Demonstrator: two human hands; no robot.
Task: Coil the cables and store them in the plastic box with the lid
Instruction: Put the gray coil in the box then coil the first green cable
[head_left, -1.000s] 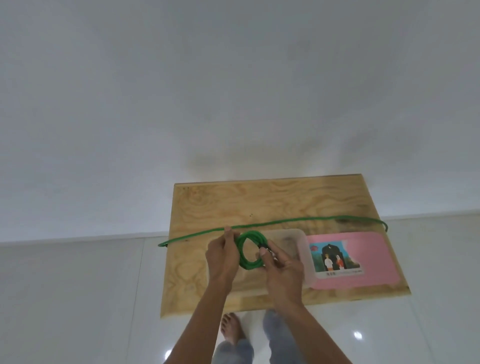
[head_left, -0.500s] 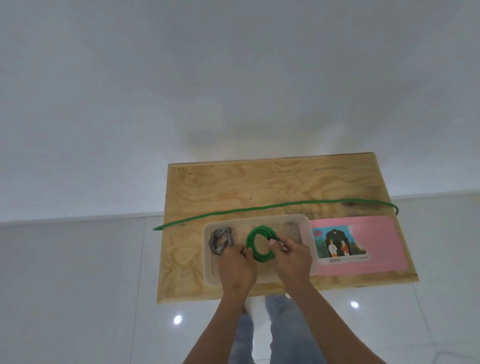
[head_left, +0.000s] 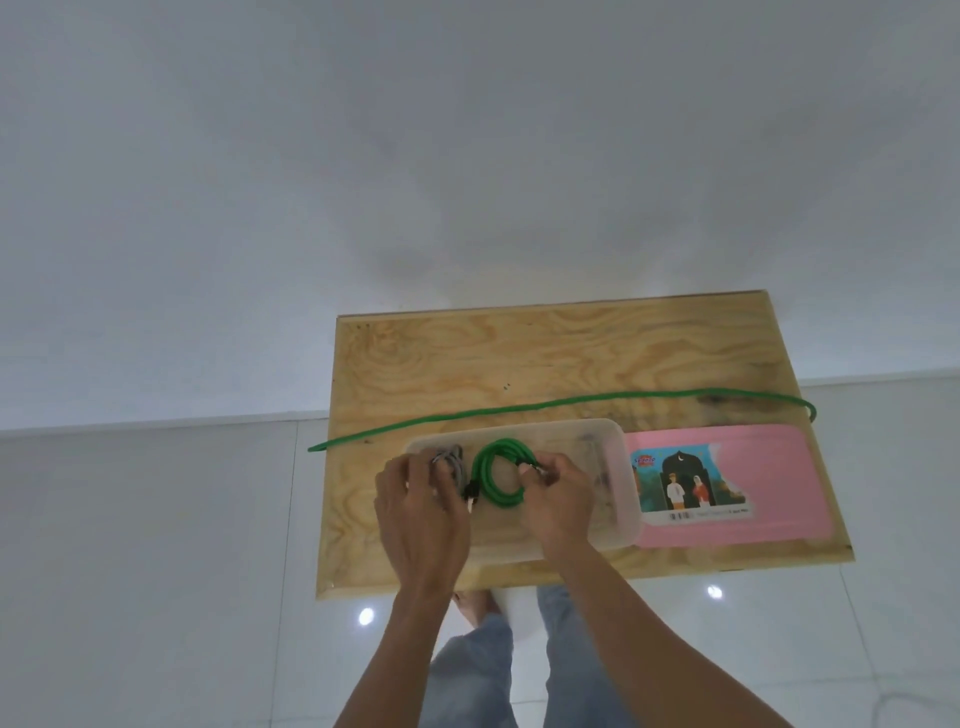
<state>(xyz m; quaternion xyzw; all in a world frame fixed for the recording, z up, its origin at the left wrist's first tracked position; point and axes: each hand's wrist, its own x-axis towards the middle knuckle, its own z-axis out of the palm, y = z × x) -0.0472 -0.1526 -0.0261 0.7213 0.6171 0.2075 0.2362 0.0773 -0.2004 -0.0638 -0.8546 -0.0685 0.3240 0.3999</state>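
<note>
A clear plastic box (head_left: 615, 436) sits at the front of the wooden table (head_left: 519, 358). Inside it, a green coiled cable (head_left: 491, 480) lies in the middle and a grey coiled cable (head_left: 451, 458) at the left end. My right hand (head_left: 561, 493) pinches the coil's right side. My left hand (head_left: 421, 514) rests at the coil's left, fingertips at its black plug (head_left: 470, 493) and partly covering the grey cable. A second, long green cable (head_left: 571, 401) lies uncoiled across the table behind the box. The pink lid (head_left: 774, 457) lies flat to the right of the box.
The long cable's ends overhang the table's left and right edges. The lid bears a picture sticker (head_left: 680, 480). A white wall stands behind the table. Below the front edge are a glossy tiled floor (head_left: 156, 571) and my legs.
Both hands have brought the green coil down from above the table into the middle of the box. The grey coil has come into sight at the box's left end.
</note>
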